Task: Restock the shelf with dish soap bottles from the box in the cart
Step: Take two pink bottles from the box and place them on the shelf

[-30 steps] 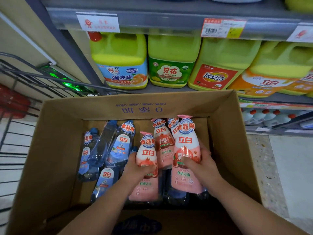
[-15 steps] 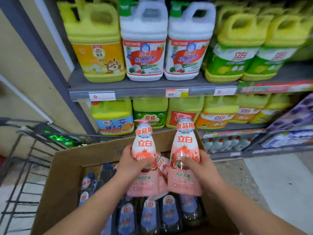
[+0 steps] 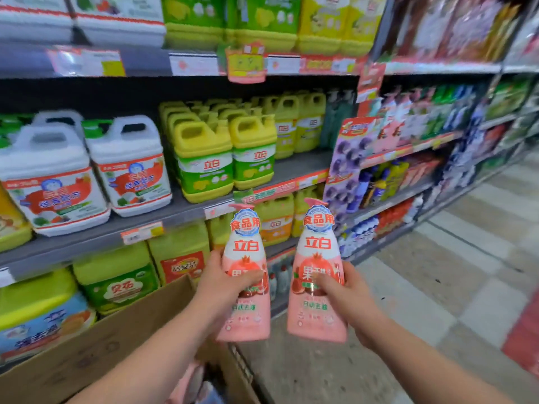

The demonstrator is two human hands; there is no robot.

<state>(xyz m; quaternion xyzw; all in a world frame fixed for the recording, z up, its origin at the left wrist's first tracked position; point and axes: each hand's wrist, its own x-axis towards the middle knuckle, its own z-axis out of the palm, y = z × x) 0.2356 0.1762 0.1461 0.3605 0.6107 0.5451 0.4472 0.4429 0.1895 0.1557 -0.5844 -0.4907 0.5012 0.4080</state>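
I hold two pink dish soap bottles upright in front of me, above the aisle floor. My left hand (image 3: 224, 287) grips the left pink bottle (image 3: 248, 249) round its middle. My right hand (image 3: 345, 298) grips the right pink bottle (image 3: 319, 252) the same way. The cardboard box (image 3: 96, 342) sits at the lower left, its rim below my left forearm. A few more bottles show blurred inside it near the bottom edge. The shelf unit (image 3: 186, 209) stands straight ahead and to the left.
Big yellow-green jugs (image 3: 204, 158) and white jugs (image 3: 128, 167) fill the shelves ahead. Further right, a second shelf bay (image 3: 408, 147) holds smaller bottles and packets. Tiled aisle floor (image 3: 437, 287) stretches to the right, with a red mat (image 3: 525, 339) at the edge.
Both hands lifted the two pink bottles out of the box and carried them up and right. My view swung up and rightward from the box to the shelves and aisle.
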